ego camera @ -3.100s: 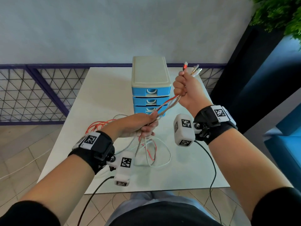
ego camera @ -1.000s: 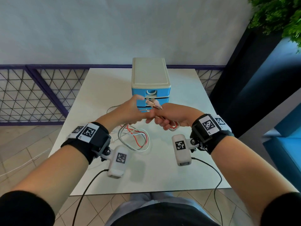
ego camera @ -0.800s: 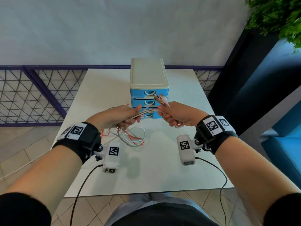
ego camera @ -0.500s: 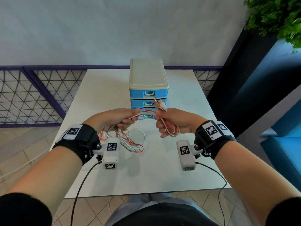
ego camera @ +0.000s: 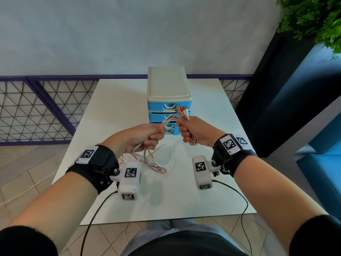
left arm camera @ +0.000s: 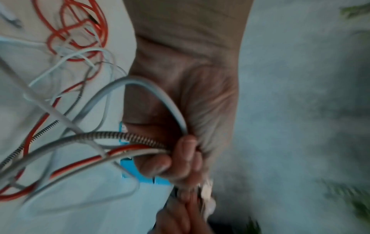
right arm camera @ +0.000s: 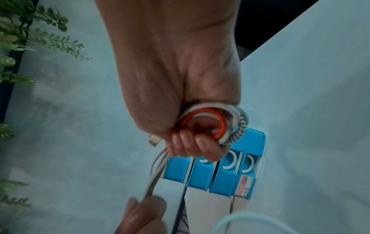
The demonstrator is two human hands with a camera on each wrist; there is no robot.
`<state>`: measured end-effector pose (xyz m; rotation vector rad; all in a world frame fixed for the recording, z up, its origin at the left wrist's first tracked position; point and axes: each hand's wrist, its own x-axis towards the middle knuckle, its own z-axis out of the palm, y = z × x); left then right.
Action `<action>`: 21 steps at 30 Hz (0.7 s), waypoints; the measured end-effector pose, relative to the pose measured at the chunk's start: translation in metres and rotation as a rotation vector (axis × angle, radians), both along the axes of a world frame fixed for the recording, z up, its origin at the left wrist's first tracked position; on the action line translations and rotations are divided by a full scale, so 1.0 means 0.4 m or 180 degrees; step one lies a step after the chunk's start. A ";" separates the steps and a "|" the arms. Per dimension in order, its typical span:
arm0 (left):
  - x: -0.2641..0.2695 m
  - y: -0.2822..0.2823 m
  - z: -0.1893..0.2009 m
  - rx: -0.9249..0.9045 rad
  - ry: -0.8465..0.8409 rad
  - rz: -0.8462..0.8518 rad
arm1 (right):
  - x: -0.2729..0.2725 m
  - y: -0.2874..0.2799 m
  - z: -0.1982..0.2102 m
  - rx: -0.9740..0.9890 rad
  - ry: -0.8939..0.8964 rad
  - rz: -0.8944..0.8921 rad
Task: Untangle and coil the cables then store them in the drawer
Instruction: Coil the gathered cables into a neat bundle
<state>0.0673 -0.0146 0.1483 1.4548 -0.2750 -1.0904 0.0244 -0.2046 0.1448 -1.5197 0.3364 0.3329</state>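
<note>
A bundle of cables, white, orange and metal-braided, runs between my two hands above the white table. My right hand grips the plug ends, with a small loop of cable wound below the fist. My left hand grips the same strands a short way along. The loose remainder hangs under it onto the table, with more tangled orange and white cable lying there. Behind the hands stands the blue drawer unit with a cream top, all its drawers closed.
A purple mesh railing runs behind and left of the table. A dark planter with green leaves stands at the right, next to a blue seat. Black sensor leads hang off the table's front edge.
Over the past second the hands parted, then drew close again, and a loop of cable formed in my right fist. The loose cable on the table has shortened and shifted.
</note>
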 end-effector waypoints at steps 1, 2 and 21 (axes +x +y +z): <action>-0.006 -0.018 -0.005 0.0162 -0.0401 0.0120 | 0.005 0.003 -0.004 0.0059 0.0019 -0.0120; -0.015 -0.036 -0.008 0.0372 -0.0874 0.0200 | 0.009 0.005 -0.007 0.0154 0.0049 -0.0228; -0.102 -0.161 0.011 0.2323 -0.4054 -0.0438 | 0.024 0.040 0.008 0.0117 0.0206 -0.0416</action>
